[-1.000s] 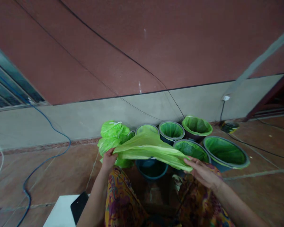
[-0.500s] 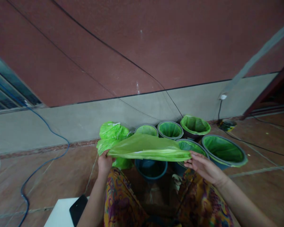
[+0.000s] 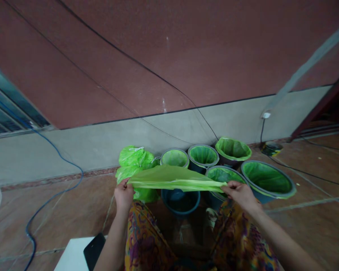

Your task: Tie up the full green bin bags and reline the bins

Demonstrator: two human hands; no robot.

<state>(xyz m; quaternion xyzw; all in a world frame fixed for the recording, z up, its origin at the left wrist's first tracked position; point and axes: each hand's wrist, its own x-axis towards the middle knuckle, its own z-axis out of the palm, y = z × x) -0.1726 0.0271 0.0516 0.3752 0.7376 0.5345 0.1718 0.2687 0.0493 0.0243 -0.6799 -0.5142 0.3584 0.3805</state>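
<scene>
No readable text — brands, numbers or signs — in view.

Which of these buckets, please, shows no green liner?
It is the blue bucket at the left of the front row, seen just below the stretched green bag; the other five buckets each show a green liner inside.

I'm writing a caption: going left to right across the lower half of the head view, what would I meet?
Pale cord, blue hose, dark phone, left hand, stretched green bag, right hand, rightmost green-lined bucket.
</scene>
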